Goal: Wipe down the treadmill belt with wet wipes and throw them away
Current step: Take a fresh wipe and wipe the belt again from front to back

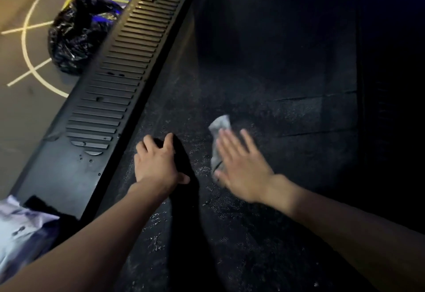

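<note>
The dark treadmill belt (264, 84) fills the middle of the view and glistens with wet speckles near my hands. A greyish wet wipe (218, 128) lies on the belt under my right hand (241, 165), whose straight fingers press it flat; the hand looks blurred by motion. My left hand (156, 160) rests on the belt near its left edge, fingers spread and slightly bent, holding nothing. A black bin bag (78, 31) sits on the floor beyond the left side rail.
The ribbed black side rail (124, 77) runs diagonally along the belt's left edge, with water drops on its lower part. A white wipes pack (20, 227) lies at the lower left. The grey floor (20, 112) carries white and yellow lines. The belt's right side is in deep shadow.
</note>
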Motion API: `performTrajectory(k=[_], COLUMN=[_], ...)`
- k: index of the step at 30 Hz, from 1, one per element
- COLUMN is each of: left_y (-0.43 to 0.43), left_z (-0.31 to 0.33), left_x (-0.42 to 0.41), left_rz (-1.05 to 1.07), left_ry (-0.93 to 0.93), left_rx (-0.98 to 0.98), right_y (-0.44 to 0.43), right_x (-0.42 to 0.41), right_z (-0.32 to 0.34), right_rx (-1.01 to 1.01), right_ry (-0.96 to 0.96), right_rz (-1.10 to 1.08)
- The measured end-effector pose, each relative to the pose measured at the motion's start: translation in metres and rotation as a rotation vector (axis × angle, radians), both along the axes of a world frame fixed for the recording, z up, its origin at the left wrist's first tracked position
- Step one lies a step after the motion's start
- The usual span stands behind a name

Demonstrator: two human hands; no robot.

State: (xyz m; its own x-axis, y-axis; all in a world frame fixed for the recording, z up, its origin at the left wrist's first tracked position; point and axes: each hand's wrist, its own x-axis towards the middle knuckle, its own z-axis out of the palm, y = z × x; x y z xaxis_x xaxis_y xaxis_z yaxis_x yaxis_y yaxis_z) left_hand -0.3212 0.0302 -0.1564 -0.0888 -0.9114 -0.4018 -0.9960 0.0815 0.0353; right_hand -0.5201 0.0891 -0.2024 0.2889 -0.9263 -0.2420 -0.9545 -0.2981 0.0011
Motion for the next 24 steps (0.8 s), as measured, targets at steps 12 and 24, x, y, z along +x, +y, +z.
performTrajectory(k=[12, 24], left_y=[-0.010, 0.007], left_z=[-0.005, -0.005], left_x=[0.031, 0.054], left_rz=[-0.011, 0.010], left_ry=[0.158, 0.083], left_rx=[-0.006, -0.007], right_y=[-0.023, -0.062], right_x=[0.022, 0.048], right_z=[0.005, 0.010], right_rx=[0.003, 0.041], right_ry=[0.006, 0.048], right_rz=[0.188, 0.008])
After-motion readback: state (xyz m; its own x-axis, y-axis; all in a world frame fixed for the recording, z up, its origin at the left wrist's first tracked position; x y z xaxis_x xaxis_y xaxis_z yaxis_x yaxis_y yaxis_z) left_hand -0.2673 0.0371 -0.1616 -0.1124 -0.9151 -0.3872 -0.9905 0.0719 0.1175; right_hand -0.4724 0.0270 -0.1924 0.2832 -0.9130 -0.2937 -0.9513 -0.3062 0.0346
